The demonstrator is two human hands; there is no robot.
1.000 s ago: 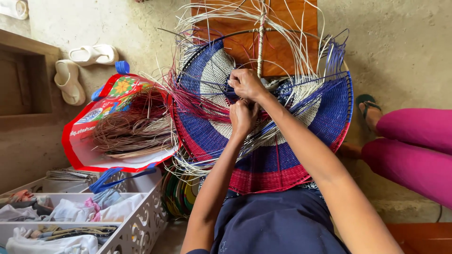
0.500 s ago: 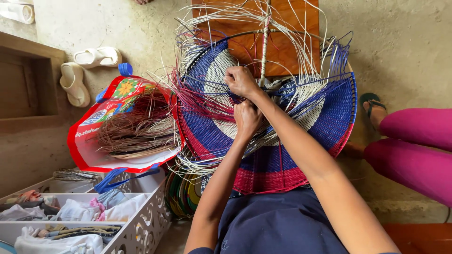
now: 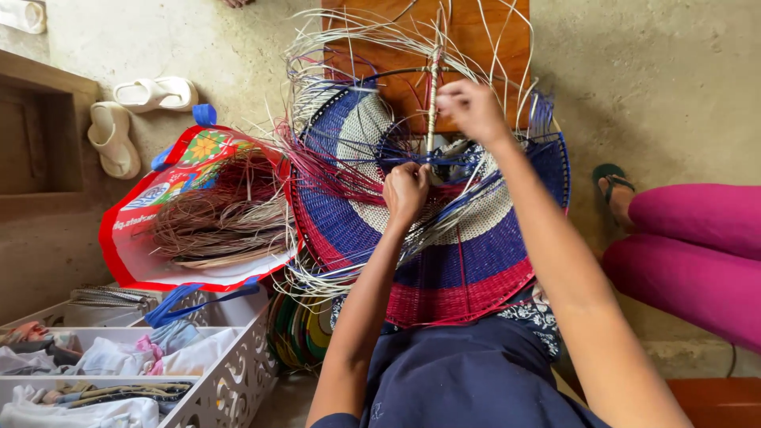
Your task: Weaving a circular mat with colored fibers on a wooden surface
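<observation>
Both fists closed—left hand (image 3: pixel 406 190) on strands, right hand (image 3: pixel 469 107) on stick (image 3: pixel 432 87) (fingertips hidden) over woven basket (image 3: pixel 476 261).

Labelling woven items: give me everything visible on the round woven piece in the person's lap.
The round woven piece is a half-finished disc in bands of red, blue and cream, seemingly plastic or reed strands. Loose strands fan out from its upper edge. It leans from the person's lap against a wooden board. The left hand pinches strands near its centre; the right hand holds a strand higher up.
</observation>
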